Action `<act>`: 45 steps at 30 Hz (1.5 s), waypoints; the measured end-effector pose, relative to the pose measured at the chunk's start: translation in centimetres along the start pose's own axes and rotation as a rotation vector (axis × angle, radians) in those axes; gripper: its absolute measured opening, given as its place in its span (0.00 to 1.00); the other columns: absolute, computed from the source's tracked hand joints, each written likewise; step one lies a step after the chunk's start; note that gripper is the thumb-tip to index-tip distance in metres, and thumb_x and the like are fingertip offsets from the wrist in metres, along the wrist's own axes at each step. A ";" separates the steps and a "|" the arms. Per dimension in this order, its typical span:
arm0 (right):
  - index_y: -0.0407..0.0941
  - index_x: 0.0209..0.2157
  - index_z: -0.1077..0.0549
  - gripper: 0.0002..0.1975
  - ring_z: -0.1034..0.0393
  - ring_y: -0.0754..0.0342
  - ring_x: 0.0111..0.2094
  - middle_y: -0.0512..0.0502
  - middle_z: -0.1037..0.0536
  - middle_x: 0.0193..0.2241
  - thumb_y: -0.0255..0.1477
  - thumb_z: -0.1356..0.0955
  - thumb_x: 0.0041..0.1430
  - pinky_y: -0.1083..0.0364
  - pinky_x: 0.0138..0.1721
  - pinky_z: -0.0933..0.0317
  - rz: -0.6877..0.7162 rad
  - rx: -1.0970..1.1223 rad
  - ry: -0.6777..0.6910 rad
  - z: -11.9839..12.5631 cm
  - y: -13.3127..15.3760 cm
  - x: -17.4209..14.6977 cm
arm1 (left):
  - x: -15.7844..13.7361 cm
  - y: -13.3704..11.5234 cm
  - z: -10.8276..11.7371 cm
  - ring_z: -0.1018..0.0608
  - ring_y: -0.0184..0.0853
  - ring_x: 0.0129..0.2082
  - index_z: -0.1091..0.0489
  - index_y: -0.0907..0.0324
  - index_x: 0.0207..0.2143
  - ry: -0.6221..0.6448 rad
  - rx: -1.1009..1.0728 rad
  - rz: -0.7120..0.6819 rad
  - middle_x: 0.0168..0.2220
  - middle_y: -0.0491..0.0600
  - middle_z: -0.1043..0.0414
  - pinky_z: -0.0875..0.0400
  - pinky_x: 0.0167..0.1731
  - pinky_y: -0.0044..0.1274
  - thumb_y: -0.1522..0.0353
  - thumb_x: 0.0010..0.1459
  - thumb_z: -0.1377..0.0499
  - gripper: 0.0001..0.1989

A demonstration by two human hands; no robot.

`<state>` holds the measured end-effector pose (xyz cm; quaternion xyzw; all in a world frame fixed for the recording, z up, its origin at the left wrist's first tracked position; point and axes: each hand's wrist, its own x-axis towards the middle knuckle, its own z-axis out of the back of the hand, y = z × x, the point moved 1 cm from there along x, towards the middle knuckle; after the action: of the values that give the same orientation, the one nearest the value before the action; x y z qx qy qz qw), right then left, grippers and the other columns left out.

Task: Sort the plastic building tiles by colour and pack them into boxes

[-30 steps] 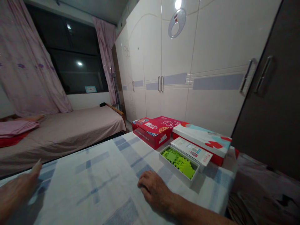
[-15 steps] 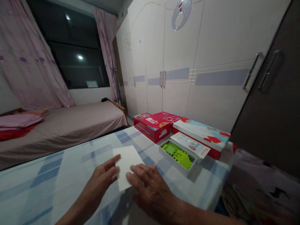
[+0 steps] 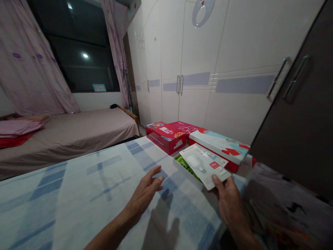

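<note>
My right hand (image 3: 229, 194) pinches the near corner of a flat white card (image 3: 200, 165) printed with a light bulb picture. The card is tilted above the open white box (image 3: 191, 173), covering most of it. Bright green toy-like pieces (image 3: 187, 164) show in the box along the card's left edge. A second printed white card (image 3: 221, 160) seems to lie just behind the held one, partly hidden. My left hand (image 3: 147, 189) hovers over the tablecloth to the left of the box, fingers apart, with nothing in it.
A red printed box (image 3: 168, 137) stands behind the white box, a flatter red box (image 3: 183, 127) beyond it. A long white, blue and red box (image 3: 221, 146) lies at the right. The checked tablecloth (image 3: 78, 194) covers the table; a bed (image 3: 91, 128) and wardrobe (image 3: 195, 55) are beyond.
A plain white card lay under both hands; now my right hand holds a printed card over the box of green pieces, farther right. My left hand has shifted right and slightly up.
</note>
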<state>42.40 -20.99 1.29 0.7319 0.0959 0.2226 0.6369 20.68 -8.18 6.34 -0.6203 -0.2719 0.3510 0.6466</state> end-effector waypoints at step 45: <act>0.43 0.56 0.40 0.35 0.40 0.40 0.53 0.36 0.36 0.52 0.49 0.35 0.53 0.41 0.53 0.42 0.607 -0.794 0.054 -0.4 -4.0 1.8 | 12.8 3.8 -6.8 0.31 0.42 0.54 0.40 0.68 0.56 -0.093 0.370 -0.231 0.55 0.61 0.34 0.41 0.54 0.30 0.62 0.58 0.52 0.27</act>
<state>44.38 -19.24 -2.21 0.4220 -0.1971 0.4362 0.7700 33.32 -2.24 0.98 -0.4388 -0.3019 0.3467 0.7721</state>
